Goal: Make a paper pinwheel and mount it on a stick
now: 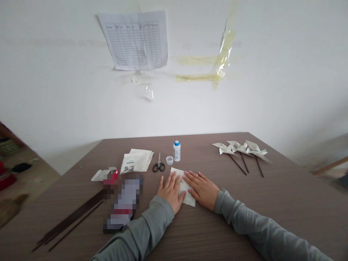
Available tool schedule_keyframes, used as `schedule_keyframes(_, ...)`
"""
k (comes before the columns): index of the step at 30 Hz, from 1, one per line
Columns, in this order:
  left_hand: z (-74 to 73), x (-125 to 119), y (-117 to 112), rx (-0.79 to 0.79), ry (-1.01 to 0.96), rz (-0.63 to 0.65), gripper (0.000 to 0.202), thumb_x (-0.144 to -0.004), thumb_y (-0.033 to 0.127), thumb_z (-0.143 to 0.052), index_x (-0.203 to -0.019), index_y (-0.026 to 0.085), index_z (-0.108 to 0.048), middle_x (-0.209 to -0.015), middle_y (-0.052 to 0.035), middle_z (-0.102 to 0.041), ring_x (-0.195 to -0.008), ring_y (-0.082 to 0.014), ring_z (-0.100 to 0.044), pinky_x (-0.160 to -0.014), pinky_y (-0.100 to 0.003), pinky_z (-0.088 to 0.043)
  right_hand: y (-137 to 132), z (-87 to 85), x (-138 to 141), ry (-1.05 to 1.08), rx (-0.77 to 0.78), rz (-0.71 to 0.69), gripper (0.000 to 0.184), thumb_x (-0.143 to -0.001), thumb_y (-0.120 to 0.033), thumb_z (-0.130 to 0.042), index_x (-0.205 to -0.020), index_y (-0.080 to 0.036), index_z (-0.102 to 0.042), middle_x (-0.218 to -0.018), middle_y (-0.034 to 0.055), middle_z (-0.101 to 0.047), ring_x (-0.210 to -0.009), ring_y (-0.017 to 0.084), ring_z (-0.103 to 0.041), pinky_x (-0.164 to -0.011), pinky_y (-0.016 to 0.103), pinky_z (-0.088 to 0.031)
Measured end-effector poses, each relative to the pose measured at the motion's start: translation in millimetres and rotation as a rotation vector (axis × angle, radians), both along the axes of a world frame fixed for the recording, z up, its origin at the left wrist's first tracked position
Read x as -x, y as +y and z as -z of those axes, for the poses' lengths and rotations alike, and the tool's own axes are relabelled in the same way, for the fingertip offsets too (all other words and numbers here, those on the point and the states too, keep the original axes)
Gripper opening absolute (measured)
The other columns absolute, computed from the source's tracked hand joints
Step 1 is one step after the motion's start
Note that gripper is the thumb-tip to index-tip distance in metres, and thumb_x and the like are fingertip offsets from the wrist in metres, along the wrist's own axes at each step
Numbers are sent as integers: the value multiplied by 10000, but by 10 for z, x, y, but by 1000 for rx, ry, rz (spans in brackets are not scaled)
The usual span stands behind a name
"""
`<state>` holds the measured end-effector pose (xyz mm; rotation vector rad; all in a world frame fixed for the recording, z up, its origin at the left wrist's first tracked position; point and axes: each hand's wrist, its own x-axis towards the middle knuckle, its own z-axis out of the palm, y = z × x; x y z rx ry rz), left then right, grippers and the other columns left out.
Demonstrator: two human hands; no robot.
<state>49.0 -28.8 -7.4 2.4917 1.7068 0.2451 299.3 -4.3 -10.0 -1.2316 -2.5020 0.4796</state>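
A small sheet of printed paper (189, 198) lies on the brown table in front of me. My left hand (171, 191) rests flat over its left side, fingers stretched out. On the right side, my right hand (202, 188) presses down with its fingers extended too. Both palms cover much of the sheet, so any folds under them are hidden. Just beyond the hands stand a white glue bottle (177, 151) with a blue top and a small clear cap (169, 160). Black-handled scissors (158, 165) lie to the left of the cap.
Several printed paper sheets (136, 161) lie at the back left, near an opened small box (108, 175). Thin dark sticks (76, 215) and a blurred-out object (123, 204) are at the left. Paper pinwheels (240, 148) on sticks lie at the back right, before the wall (190, 112).
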Motion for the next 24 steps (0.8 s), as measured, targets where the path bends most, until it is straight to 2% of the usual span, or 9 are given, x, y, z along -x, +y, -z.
schedule_keyframes(3,7,20,-6,-12,-20,-45,772,-1171,550,-706,-1916,349,-728,-2031,-201,-605,-1892,-583,-548,-1579,-825,-442,49,108,-76,-42,-21,32,816,-1209,-519,-740,-2005,-487,-563,-2059,21,-546,-1933,460,-518,-1615,750,-382)
schedule_keyframes(5,35,67,0,-3,-23,-82,829,-1143,597,-753,-1925,324,-715,-2043,-219,-585,-1911,-601,-511,-1581,-836,-431,80,160,-134,-60,-44,69,869,-1195,-584,-777,-2022,-503,-525,-2067,26,-548,-1947,479,-491,-1604,774,-400)
schedule_keyframes(8,94,161,14,4,-41,-104,908,-1133,627,-782,-1956,262,-669,-2067,-251,-533,-1939,-598,-464,-1594,-822,-415,95,171,-199,-113,-51,170,939,-1184,-710,-770,-2037,-410,-523,-2111,97,-482,-1979,526,-413,-1600,808,-387)
schedule_keyframes(12,202,237,40,-42,-51,-107,919,-1107,611,-847,-1958,314,-668,-2043,-233,-580,-1920,-587,-513,-1558,-843,-463,72,149,-218,-184,-31,228,991,-1194,-774,-734,-2043,-311,-518,-2141,156,-390,-1996,547,-361,-1601,837,-354)
schedule_keyframes(14,256,249,49,-55,-26,-104,927,-1128,604,-815,-1965,238,-658,-2054,-258,-548,-1926,-588,-505,-1566,-856,-444,70,170,-217,-188,-58,220,958,-1212,-741,-729,-2034,-290,-533,-2129,168,-411,-1985,548,-387,-1589,846,-378)
schedule_keyframes(16,299,258,51,-73,3,-111,928,-1153,588,-771,-1968,163,-642,-2066,-278,-516,-1936,-581,-491,-1577,-856,-422,87,210,-218,-184,-114,219,834,-1267,-649,-667,-2009,-279,-577,-2103,171,-469,-1966,531,-439,-1567,843,-427)
schedule_keyframes(19,325,275,45,-129,25,-104,868,-1160,530,-780,-1961,217,-662,-2052,-238,-564,-1923,-564,-524,-1557,-843,-462,155,263,-219,-152,-184,232,651,-1324,-458,-536,-1924,-262,-698,-2059,174,-550,-1924,482,-536,-1537,787,-515)
schedule_keyframes(21,315,278,39,-160,31,-52,803,-1181,463,-764,-1954,264,-679,-2038,-212,-596,-1894,-549,-574,-1532,-815,-516,211,281,-209,-96,-219,225,620,-1312,-374,-530,-1878,-248,-748,-2036,187,-587,-1893,463,-588,-1518,757,-559)
schedule_keyframes(24,268,252,29,-169,55,39,724,-1232,346,-657,-1953,288,-683,-2021,-189,-621,-1858,-487,-641,-1531,-742,-549,263,300,-166,7,-291,140,632,-1268,-290,-583,-1878,-234,-741,-2005,203,-634,-1859,447,-638,-1491,741,-607)
